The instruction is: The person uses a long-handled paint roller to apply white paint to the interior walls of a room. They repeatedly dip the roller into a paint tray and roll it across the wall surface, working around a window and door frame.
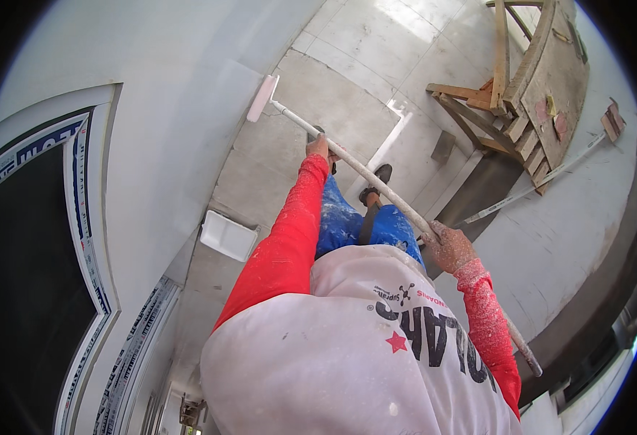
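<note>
A long paint roller pole (383, 187) slants across in front of my body, with a pale pinkish roller (262, 98) on its far end. That roller is against or very near the white wall on the left; I cannot tell whether they touch. My left hand (318, 148) is closed round the upper part of the pole. Lower down, my right hand (449, 247) grips the same pole, whose bottom end (533, 364) sticks out beyond my right forearm. Both red sleeves are speckled with white.
A white paint tray (228, 235) sits on the floor by the left wall (180, 94). Also left is a dark window (28, 283) with film-covered frames. At right stand a wooden trestle with planks (521, 94) and a thin pole (528, 190). A flat dark piece (443, 147) lies beyond my feet.
</note>
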Tool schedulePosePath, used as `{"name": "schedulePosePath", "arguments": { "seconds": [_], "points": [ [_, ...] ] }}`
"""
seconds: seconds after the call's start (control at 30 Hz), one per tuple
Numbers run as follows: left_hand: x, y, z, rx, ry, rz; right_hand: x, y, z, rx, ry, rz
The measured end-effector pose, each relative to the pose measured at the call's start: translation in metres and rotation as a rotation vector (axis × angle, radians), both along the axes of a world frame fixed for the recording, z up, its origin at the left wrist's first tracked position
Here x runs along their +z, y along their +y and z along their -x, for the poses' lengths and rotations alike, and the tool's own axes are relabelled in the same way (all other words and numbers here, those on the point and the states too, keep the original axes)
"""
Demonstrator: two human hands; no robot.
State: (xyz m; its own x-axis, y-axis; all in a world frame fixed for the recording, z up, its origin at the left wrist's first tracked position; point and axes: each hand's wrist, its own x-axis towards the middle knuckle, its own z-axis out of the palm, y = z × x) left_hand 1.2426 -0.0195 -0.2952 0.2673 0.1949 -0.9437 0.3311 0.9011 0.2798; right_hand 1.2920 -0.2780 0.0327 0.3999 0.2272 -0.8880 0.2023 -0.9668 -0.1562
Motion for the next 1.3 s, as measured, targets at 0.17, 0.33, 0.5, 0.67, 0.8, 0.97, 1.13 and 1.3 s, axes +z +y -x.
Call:
{"name": "schedulePosePath", "arguments": {
  "seconds": [0.17,0.33,0.5,0.67,0.8,0.97,1.13,1.3],
  "points": [
    [0.002,0.018,-0.02,-0.086,-0.027,-0.014,0.006,0.016,-0.017,-0.059,-0.016,-0.072],
    [0.028,0.03,-0.025,-0.102,-0.077,-0.044,0.021,0.011,-0.023,-0.043,-0.018,-0.126],
    [0.13,-0.001,-0.007,-0.03,-0.3,0.012,0.117,-0.038,-0.011,-0.156,-0.048,-0.186],
    [0.265,-0.031,0.011,0.031,-0.509,-0.027,0.236,-0.074,-0.017,-0.172,-0.053,-0.046],
    [0.308,-0.047,0.016,0.027,-0.58,-0.004,0.275,-0.095,0.004,-0.224,-0.088,-0.088],
    [0.249,-0.04,0.015,0.03,-0.484,-0.048,0.218,-0.086,0.004,-0.121,-0.103,-0.074],
    [0.133,-0.012,0.0,0.024,-0.227,-0.032,0.105,-0.047,0.004,-0.068,-0.112,-0.118],
    [0.031,0.022,-0.013,-0.025,-0.07,-0.013,0.02,0.0,0.004,-0.03,-0.103,-0.07]
  ]
}}
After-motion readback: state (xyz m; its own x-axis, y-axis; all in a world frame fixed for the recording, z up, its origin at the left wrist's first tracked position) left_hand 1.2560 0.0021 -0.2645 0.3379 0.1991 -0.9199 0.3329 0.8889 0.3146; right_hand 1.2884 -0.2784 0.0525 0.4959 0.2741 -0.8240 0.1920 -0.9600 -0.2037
